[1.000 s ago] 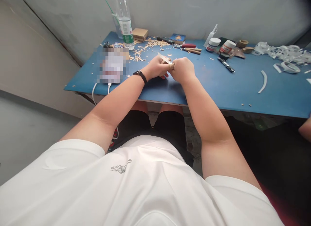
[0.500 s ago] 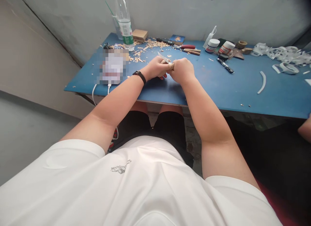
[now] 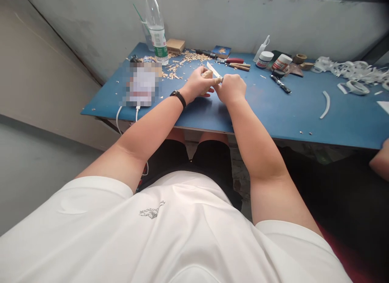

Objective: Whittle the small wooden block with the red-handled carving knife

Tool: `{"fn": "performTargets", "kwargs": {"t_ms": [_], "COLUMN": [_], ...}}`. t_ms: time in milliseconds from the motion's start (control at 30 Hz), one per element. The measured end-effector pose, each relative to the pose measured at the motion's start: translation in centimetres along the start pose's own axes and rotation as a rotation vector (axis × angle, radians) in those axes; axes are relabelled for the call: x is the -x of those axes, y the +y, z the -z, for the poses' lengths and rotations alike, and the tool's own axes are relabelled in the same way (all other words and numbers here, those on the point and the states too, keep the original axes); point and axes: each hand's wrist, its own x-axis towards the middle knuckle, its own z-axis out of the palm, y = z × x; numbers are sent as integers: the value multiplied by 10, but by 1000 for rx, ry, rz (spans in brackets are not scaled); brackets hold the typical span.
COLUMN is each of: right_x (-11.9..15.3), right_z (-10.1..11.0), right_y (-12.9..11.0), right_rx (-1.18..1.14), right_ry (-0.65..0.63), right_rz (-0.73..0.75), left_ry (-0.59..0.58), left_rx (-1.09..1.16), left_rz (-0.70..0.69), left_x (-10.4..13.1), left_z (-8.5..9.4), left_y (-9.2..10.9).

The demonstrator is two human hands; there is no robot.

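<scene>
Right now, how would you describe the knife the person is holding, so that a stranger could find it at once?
Start from the blue table and find the two hands meeting near its middle. The right hand is closed around the knife, whose pale blade points up and away, towards the left hand holding a small piece of wood. Unlike the red-handled tool lying behind, it is off the table, in a hand.

Both hands point(image 3: 216, 85) fisted, touching, arms fwd
</scene>
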Motion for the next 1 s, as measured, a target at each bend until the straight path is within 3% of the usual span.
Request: {"fn": "performTargets", "kwargs": {"t_ms": [133,267,467,633,867,1000], "right_x": [5,9,9,7,4,3], "right_z": [9,15,13,3,-13,-7], "right_y": [-3,-10,-6,-5,-7,-8], "right_rx": [8,2,-27,-19,-32,36], "right_ry": [-49,-94,-111,-82,-14,-22], "right_rz": [-31,49,123,122,-9,11], "left_ry": [-59,-152,-174,-103,46,33], "left_rx": [45,40,-27,-112,-117,-53], "left_rz": [33,45,5,-58,-15,19], "left_x": [-2,-6,4,9,7,2], "left_z": [6,12,14,11,-3,1], "left_y": [1,0,2,1,1,-1]}}
